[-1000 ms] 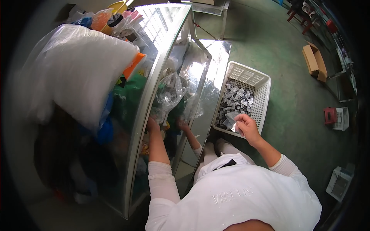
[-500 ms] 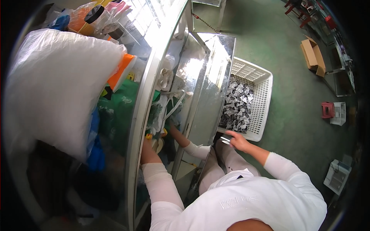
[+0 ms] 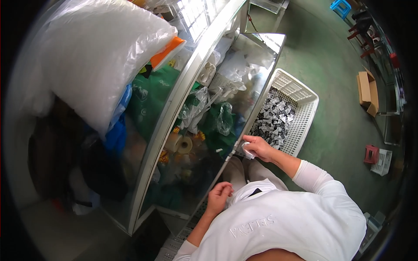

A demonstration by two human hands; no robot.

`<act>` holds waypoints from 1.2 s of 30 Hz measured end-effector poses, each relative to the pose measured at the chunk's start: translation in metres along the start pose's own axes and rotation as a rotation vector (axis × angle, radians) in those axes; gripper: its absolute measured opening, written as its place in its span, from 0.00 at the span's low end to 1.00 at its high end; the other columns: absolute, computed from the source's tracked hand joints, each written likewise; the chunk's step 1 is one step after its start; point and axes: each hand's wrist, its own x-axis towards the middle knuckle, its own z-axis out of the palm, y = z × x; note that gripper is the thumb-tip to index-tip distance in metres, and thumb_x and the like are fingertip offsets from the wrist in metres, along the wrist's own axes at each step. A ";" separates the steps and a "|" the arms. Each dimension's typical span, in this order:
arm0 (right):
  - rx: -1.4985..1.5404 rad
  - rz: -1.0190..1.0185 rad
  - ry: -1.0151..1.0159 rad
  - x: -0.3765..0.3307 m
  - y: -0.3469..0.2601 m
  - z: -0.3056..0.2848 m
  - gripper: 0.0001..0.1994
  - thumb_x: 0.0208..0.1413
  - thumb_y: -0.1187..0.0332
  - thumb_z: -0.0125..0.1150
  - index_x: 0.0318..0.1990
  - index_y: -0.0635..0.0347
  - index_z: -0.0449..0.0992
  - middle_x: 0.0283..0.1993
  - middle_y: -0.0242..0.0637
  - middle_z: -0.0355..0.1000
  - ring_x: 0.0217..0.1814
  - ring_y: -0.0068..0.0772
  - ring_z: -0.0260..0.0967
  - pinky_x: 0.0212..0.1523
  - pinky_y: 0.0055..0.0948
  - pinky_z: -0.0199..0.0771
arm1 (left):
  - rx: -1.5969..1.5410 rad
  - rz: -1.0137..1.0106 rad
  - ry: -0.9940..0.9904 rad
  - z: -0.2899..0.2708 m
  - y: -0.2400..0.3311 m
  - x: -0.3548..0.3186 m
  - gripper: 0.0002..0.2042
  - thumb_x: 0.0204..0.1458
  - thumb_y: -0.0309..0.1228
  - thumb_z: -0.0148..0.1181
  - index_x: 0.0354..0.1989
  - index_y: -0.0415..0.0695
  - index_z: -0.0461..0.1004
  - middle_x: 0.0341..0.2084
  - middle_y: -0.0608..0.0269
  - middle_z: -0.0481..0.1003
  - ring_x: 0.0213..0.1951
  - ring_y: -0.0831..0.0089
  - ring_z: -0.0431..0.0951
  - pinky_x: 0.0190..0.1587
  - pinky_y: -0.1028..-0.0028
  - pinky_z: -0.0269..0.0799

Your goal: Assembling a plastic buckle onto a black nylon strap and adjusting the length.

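My right hand (image 3: 257, 148) pinches a clear packet (image 3: 248, 152) at the edge of the cabinet door (image 3: 249, 92) — near the white basket (image 3: 308, 112). My left hand (image 3: 220, 198) is loosely curled — whether empty, I cannot tell. A door swing could trap fingers or dislodge the packet.

The right hand (image 3: 257, 148) pinches a clear packet (image 3: 248, 151). Just left of its fingers stands the door (image 3: 261, 76); beyond them, a basket (image 3: 307, 117) of small pieces (image 3: 272, 117). The left hand's (image 3: 219, 197) fingers curl.
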 end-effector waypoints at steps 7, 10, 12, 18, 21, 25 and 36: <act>-0.276 -0.157 -0.141 0.042 -0.055 0.044 0.26 0.45 0.75 0.48 0.57 0.61 0.56 0.19 0.24 0.60 0.18 0.13 0.52 0.18 0.15 0.53 | 0.363 0.224 0.576 -0.052 -0.006 0.049 0.16 0.51 0.30 0.48 0.46 0.34 0.61 0.39 0.57 0.66 0.42 0.70 0.66 0.47 0.74 0.60; -0.230 -0.216 -0.230 0.062 -0.058 0.057 0.29 0.45 0.75 0.48 0.58 0.61 0.52 0.19 0.25 0.59 0.19 0.14 0.53 0.19 0.15 0.55 | 0.372 0.396 0.644 -0.070 0.002 0.063 0.14 0.52 0.29 0.46 0.44 0.32 0.63 0.38 0.56 0.67 0.40 0.69 0.66 0.45 0.73 0.61; -0.367 -0.304 -0.269 0.056 -0.067 0.064 0.27 0.48 0.74 0.48 0.58 0.61 0.51 0.21 0.25 0.61 0.22 0.15 0.57 0.24 0.16 0.59 | 0.299 0.398 0.669 -0.091 0.001 0.074 0.15 0.51 0.29 0.47 0.45 0.33 0.62 0.39 0.55 0.66 0.40 0.69 0.66 0.44 0.73 0.61; -0.673 -0.389 -0.205 0.045 -0.039 0.080 0.19 0.44 0.75 0.44 0.47 0.67 0.54 0.23 0.38 0.67 0.23 0.30 0.64 0.26 0.27 0.64 | 0.130 0.321 0.676 -0.101 0.034 0.087 0.16 0.52 0.32 0.47 0.45 0.35 0.60 0.39 0.59 0.65 0.40 0.72 0.65 0.46 0.75 0.59; -0.741 -0.521 -0.199 0.060 -0.027 0.102 0.16 0.43 0.75 0.44 0.42 0.66 0.55 0.25 0.43 0.68 0.26 0.42 0.65 0.29 0.34 0.64 | 0.150 0.274 0.487 -0.094 0.041 0.084 0.22 0.51 0.45 0.45 0.50 0.42 0.61 0.44 0.64 0.65 0.49 0.73 0.62 0.45 0.69 0.55; -0.859 -0.686 -0.194 0.081 0.001 0.133 0.13 0.44 0.74 0.45 0.38 0.63 0.54 0.25 0.44 0.68 0.31 0.49 0.66 0.31 0.38 0.65 | 0.084 0.263 0.242 -0.103 0.058 0.085 0.22 0.52 0.42 0.44 0.50 0.39 0.61 0.45 0.62 0.64 0.50 0.72 0.61 0.50 0.72 0.54; -0.681 -0.580 -0.039 0.089 0.008 0.160 0.24 0.43 0.74 0.45 0.51 0.62 0.48 0.30 0.50 0.69 0.37 0.54 0.65 0.37 0.43 0.63 | 0.348 -0.163 0.180 -0.115 0.090 0.084 0.25 0.51 0.51 0.41 0.47 0.43 0.64 0.44 0.60 0.65 0.46 0.71 0.63 0.44 0.69 0.58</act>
